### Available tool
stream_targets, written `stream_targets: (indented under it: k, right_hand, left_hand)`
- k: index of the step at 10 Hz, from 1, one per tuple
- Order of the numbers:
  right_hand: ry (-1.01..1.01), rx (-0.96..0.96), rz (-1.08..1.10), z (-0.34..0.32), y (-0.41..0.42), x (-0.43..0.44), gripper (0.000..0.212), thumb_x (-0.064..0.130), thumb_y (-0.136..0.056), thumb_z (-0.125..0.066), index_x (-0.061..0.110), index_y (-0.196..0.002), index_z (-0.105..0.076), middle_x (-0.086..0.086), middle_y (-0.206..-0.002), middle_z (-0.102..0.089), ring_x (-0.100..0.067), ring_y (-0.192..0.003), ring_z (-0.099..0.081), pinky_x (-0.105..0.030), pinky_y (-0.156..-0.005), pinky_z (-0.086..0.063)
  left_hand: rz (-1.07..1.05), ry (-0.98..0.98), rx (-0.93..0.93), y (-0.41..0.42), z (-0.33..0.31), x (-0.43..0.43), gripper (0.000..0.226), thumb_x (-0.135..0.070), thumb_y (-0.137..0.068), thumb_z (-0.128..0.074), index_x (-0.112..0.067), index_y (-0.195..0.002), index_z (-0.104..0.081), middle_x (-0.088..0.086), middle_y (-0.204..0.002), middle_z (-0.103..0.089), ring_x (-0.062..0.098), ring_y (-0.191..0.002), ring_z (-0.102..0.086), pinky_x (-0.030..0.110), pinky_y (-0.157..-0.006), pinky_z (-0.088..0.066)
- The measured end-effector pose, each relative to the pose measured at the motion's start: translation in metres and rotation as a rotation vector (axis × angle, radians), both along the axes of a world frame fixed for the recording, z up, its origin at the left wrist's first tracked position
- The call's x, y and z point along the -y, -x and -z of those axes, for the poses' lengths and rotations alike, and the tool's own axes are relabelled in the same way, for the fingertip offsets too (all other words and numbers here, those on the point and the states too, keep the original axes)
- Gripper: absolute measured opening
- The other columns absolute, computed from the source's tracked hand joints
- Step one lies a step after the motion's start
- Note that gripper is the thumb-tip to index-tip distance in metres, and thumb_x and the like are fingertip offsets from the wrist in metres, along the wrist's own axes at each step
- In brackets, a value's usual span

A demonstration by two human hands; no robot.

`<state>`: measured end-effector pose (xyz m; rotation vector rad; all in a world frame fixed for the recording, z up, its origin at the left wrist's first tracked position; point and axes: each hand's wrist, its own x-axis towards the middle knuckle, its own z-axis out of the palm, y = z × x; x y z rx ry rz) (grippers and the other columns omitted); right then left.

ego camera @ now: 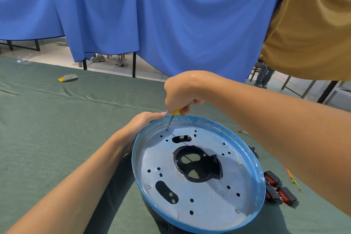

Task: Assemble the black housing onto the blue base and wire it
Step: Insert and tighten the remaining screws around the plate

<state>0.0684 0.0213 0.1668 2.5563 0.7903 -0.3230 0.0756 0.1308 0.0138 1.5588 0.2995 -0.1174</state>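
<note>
Right hand (pixel 180 95): fist closed round the screwdriver (pixel 171 121). Only a stub of the yellow handle shows below my fingers.

Left hand (pixel 141 121): grips the far left rim of the blue base (pixel 134 159), thumb along the top edge. The fingers go over the outside, out of sight.

Base sits on the worktop (pixel 57 119), open side up, close in front of me. The black housing (pixel 212 169) lies under it and shows through the centre opening.

Key relation: the shaft slopes from my right fist down and slightly left, its tip in a hole (pixel 167 129) at the far edge of the grey plate, just beside my left thumb. The right hand is directly over that hole, so the push should follow the slanted shaft.

Two screws (pixel 149 186) are seated at the near side.

Unclear: whether a screw sits under the tip. Most of the housing is hidden by the plate.

Red-and-black switches (pixel 279 190) and thin wires (pixel 291 176) lie to the right, untouched; wiring looks not yet begun.
</note>
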Motion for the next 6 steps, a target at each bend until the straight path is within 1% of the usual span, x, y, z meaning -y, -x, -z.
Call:
stream_targets:
  k: [1,2,3,4,5,6]
  right_hand:
    - [0.057,0.105,-0.143,0.004,0.004,0.003,0.030,0.031,-0.089,-0.067,0.016,-0.070,-0.049,0.007,-0.065,-0.050,-0.007,-0.048,-0.049,-0.018,-0.033,-0.034]
    - [-0.003,0.196,-0.293,0.005,0.005,0.007,0.035,0.017,-0.082,-0.071,0.022,-0.064,-0.040,0.003,-0.068,-0.045,-0.019,-0.062,-0.049,-0.026,-0.055,-0.044]
    - [-0.020,0.309,-0.490,0.005,0.007,0.012,0.031,0.005,-0.076,-0.057,0.016,-0.058,-0.035,-0.001,-0.064,-0.034,-0.028,-0.059,-0.039,-0.028,-0.053,-0.035]
    - [-0.007,0.321,-0.573,0.004,0.002,0.013,0.028,0.003,-0.073,-0.053,0.012,-0.056,-0.033,-0.003,-0.060,-0.031,-0.028,-0.061,-0.035,-0.029,-0.051,-0.029]
    - [-0.039,0.231,-0.537,0.003,-0.006,0.014,0.032,0.004,-0.073,-0.056,0.011,-0.053,-0.034,-0.006,-0.058,-0.027,-0.027,-0.062,-0.030,-0.031,-0.052,-0.026]
    - [-0.074,0.144,-0.480,0.007,-0.008,0.010,0.045,0.017,-0.082,-0.070,0.016,-0.051,-0.037,-0.002,-0.055,-0.032,-0.024,-0.055,-0.033,-0.028,-0.048,-0.028]
  left_hand:
    - [0.005,0.012,-0.005,0.003,-0.003,0.002,0.049,-0.035,-0.093,-0.061,0.000,-0.127,-0.061,0.018,-0.111,-0.065,0.026,-0.081,-0.061,0.033,-0.064,-0.048]
    - [-0.004,0.019,0.000,0.005,-0.002,0.001,0.049,-0.037,-0.092,-0.061,-0.002,-0.125,-0.062,0.015,-0.106,-0.065,0.024,-0.077,-0.062,0.032,-0.061,-0.048]
    - [0.017,0.038,0.034,0.007,0.001,-0.001,0.048,-0.041,-0.091,-0.062,-0.005,-0.122,-0.065,0.008,-0.097,-0.069,0.018,-0.072,-0.065,0.028,-0.057,-0.049]
    - [0.009,0.053,0.041,0.010,-0.001,-0.002,0.044,-0.042,-0.090,-0.063,-0.007,-0.116,-0.067,0.004,-0.087,-0.070,0.011,-0.060,-0.067,0.022,-0.050,-0.049]
    - [-0.009,0.075,0.035,0.013,-0.001,-0.001,0.037,-0.039,-0.091,-0.063,-0.008,-0.110,-0.067,0.001,-0.076,-0.071,0.006,-0.051,-0.066,0.017,-0.043,-0.048]
    - [0.016,0.106,0.046,0.017,0.000,-0.001,0.030,-0.039,-0.091,-0.063,-0.011,-0.100,-0.067,-0.007,-0.061,-0.071,0.005,-0.050,-0.066,0.016,-0.042,-0.047]
